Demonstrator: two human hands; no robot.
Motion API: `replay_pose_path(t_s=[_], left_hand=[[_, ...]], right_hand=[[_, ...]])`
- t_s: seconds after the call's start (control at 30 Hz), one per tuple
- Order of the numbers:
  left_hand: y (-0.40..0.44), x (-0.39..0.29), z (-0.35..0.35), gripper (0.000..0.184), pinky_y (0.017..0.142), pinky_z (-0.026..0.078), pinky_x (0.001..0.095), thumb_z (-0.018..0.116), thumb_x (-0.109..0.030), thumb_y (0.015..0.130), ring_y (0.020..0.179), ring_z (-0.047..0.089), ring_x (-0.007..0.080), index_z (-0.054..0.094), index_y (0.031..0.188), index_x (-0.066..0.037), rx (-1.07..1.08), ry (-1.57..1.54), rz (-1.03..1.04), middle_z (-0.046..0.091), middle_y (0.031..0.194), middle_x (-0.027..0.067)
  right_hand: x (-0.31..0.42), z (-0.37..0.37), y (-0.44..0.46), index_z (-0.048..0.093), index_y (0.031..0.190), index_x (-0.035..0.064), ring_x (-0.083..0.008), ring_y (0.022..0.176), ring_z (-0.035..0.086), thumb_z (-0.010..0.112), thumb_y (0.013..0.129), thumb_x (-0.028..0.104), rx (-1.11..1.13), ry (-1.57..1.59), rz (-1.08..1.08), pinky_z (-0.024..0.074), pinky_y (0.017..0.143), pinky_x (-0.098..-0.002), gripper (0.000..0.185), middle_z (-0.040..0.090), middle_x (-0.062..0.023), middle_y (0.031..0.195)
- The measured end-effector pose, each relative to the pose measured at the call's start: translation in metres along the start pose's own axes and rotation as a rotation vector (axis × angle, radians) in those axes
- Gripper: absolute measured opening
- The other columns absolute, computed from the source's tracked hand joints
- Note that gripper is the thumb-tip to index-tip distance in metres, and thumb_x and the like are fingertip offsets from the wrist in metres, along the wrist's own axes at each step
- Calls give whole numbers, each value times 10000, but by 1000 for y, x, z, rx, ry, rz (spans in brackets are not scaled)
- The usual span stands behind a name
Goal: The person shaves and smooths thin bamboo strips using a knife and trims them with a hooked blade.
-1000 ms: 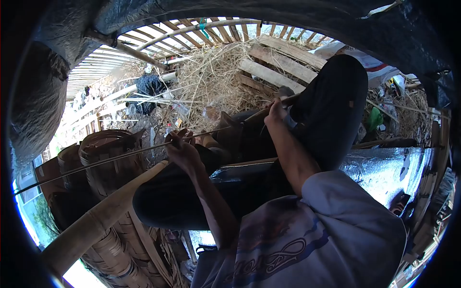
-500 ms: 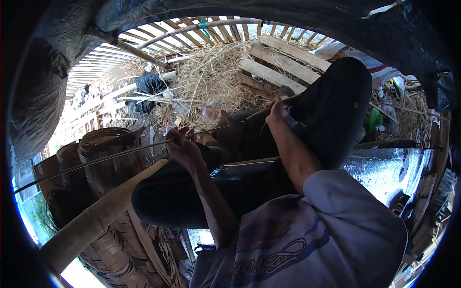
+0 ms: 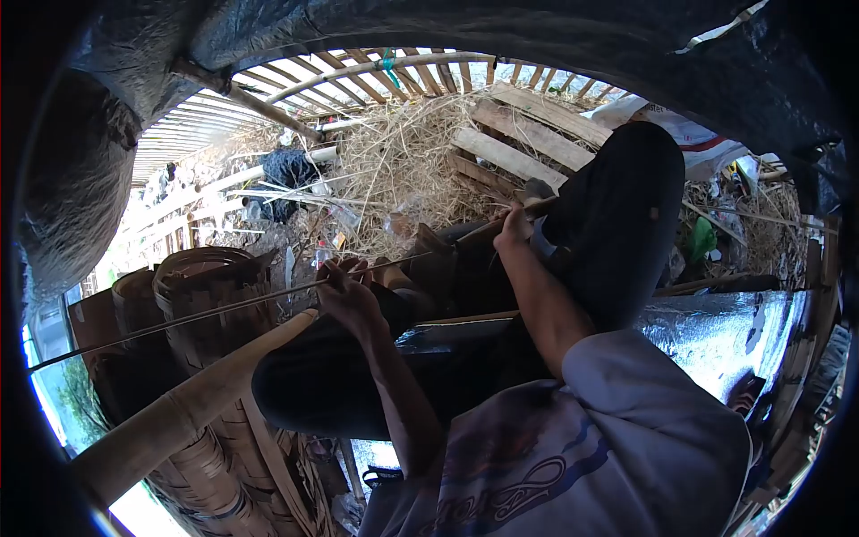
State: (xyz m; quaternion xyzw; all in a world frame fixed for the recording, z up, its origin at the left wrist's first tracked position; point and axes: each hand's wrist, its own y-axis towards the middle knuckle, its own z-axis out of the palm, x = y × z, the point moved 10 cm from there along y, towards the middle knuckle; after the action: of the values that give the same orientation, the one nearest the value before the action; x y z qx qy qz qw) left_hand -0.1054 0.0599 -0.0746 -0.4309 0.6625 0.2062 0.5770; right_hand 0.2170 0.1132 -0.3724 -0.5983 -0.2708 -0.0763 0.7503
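My left hand (image 3: 352,297) is closed around a long thin bamboo strip (image 3: 210,313). To the left the strip runs far past the rolled woven bamboo, and on the right its thin end reaches toward my right hand. My right hand (image 3: 513,231), beside my raised knee, grips what looks like a knife (image 3: 479,234). Its narrow, dark blade points left toward the strip; whether the two touch I cannot tell. Part of the handle shows above my fist, against the knee.
A thick bamboo pole (image 3: 179,407) slants past my lower left leg. Rolled woven bamboo sheets (image 3: 210,286) stand at left. Ahead lie dry straw (image 3: 407,148), wooden slats (image 3: 519,161) and scattered litter, backed by a slatted bamboo fence (image 3: 429,72). Dark sheeting (image 3: 447,22) hangs overhead.
The view has shifted slightly, so the surroundings sit a little lower. Both hands keep their grips, and the strip stays stretched out to the left.
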Motion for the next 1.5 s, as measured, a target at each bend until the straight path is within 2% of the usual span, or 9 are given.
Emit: replay_pose_path(t_s=[0.23,0.43,0.5,0.67,0.77,0.93,1.3,1.37,1.5], left_hand=[[-5,-7,7,261,600,532,271,376,-210,987,750,636,199,452,1081,22,5,42,29,618,927,149],[-9,-17,18,285,564,514,272,366,-246,993,738,631,177,461,1034,19,15,105,125,613,876,135],[-7,-19,22,316,590,546,280,366,-265,988,743,650,210,438,1072,31,69,286,214,605,868,157],[-20,-34,33,278,541,516,274,378,-245,987,699,635,189,456,1012,21,55,224,190,613,833,136],[-23,-38,35,251,492,483,260,391,-226,985,635,608,157,478,950,6,26,206,212,617,784,113],[-20,-37,38,248,480,467,257,400,-228,982,636,593,156,482,944,3,58,242,240,611,772,106],[-17,-22,56,209,679,501,314,473,-183,951,743,629,210,512,982,19,163,140,332,611,798,128],[-16,-12,63,210,693,502,322,473,-184,949,764,634,220,519,990,18,185,191,344,614,821,141],[-16,7,73,233,713,489,376,450,-189,953,835,626,285,529,1015,21,212,276,302,626,920,176]], right_hand=[[-16,9,-2,442,819,76,-208,487,514,612,781,174,116,-48,138,466,462,-372,200,494,-70,579],[-22,13,-9,518,801,63,-242,564,579,629,765,193,191,-123,172,518,586,-370,174,545,-74,649],[-24,24,-17,512,812,55,-234,549,573,616,765,182,269,-82,178,509,555,-362,171,554,-84,655],[-24,48,-35,501,841,51,-224,546,582,593,800,162,414,-16,205,509,501,-349,150,561,-88,656],[-29,43,-24,549,872,60,-224,677,599,607,810,205,427,-34,209,503,612,-365,168,594,-83,740],[-30,33,-27,553,858,62,-215,680,599,599,811,199,397,-42,218,502,619,-344,152,602,-83,750],[-4,46,-55,543,854,56,-201,683,597,597,801,145,510,2,101,497,630,-317,118,586,-67,741],[7,47,-58,536,871,60,-192,689,593,594,809,119,532,-162,-53,494,642,-309,104,579,-58,756],[7,47,-76,520,855,63,-191,689,597,608,783,88,466,27,132,494,620,-304,116,569,-63,721]])
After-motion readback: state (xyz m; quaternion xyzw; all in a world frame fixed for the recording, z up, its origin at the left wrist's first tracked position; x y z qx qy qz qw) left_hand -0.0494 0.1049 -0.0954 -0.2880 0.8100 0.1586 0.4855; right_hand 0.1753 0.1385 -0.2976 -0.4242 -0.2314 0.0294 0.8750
